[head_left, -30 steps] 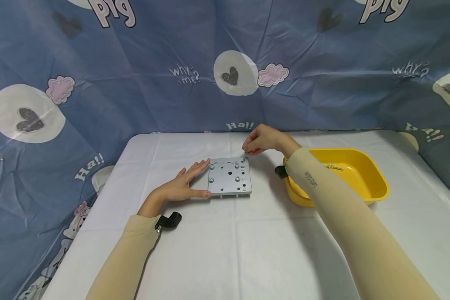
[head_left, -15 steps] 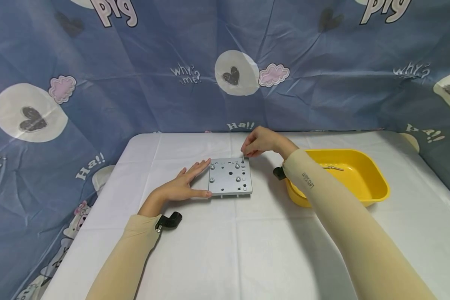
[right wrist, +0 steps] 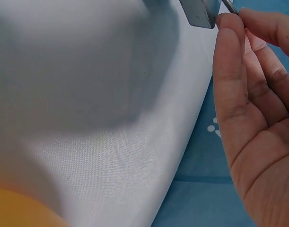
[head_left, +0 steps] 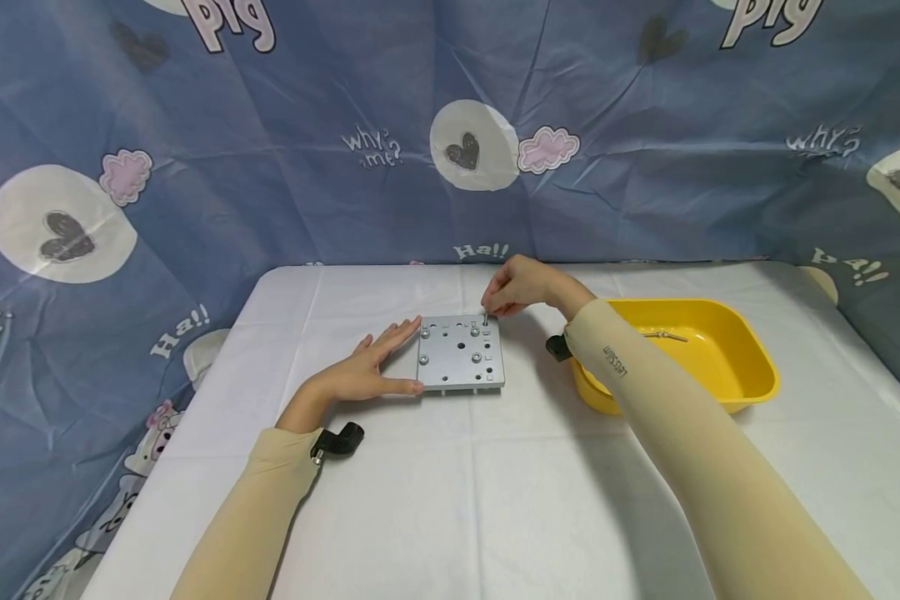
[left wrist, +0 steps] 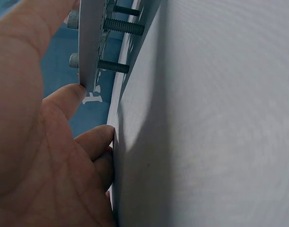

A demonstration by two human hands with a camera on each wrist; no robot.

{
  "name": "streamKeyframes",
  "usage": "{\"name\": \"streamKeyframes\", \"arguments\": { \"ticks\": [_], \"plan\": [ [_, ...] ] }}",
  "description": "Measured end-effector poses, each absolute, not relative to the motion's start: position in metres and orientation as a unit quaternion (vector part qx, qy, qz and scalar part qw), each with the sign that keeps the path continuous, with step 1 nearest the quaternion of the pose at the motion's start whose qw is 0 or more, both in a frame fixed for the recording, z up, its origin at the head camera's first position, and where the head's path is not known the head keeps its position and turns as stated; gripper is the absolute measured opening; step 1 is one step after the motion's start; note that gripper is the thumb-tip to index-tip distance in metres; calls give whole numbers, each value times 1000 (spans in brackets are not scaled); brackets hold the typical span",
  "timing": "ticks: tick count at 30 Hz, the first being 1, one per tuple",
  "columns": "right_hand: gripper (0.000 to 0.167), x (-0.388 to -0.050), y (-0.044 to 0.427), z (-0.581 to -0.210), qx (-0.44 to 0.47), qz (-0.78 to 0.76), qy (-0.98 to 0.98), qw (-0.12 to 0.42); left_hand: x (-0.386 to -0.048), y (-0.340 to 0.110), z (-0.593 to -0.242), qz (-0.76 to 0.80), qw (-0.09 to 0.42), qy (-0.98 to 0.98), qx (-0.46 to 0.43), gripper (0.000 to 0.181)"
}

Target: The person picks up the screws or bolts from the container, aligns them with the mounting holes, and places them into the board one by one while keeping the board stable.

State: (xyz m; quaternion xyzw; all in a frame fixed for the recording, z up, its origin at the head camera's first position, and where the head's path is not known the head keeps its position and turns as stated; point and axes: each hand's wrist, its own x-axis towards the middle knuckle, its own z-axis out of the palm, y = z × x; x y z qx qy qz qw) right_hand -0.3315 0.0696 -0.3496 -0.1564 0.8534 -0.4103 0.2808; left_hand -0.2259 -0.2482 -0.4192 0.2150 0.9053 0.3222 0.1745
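A square silver metal plate (head_left: 447,346) with several holes lies mid-table, several socket-head screws (head_left: 476,357) standing in it. Seen from the left wrist, their threaded shanks (left wrist: 124,26) stick out under the plate, which sits raised off the cloth. My left hand (head_left: 360,372) spreads along its left side, straight thumb and index finger touching the two left corners. Over the far right corner hole, my right hand (head_left: 528,283) pinches a thin screw (head_left: 486,319) between thumb and index finger. Its thread (right wrist: 230,6) shows in the right wrist view; the fingertips hide the rest.
To the right of the plate stands a yellow plastic bin (head_left: 759,367), partly hidden by my right forearm. A few screws (head_left: 667,336) lie inside it. The white-covered table (head_left: 420,500) ends at a blue patterned curtain (head_left: 390,208) behind.
My right hand has come slightly down and left, and the screw it pinches now sits lower at the corner hole. The left hand has stayed in place at the plate.
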Motion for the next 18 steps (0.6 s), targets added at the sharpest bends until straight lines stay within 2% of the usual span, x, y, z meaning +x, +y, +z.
{"name": "streamKeyframes", "arguments": {
  "ticks": [18],
  "plan": [
    [26, -331, 69, -348, -158, -408, 852, 288, -229, -250, -420, 327, 172, 903, 220, 113]
  ]
}}
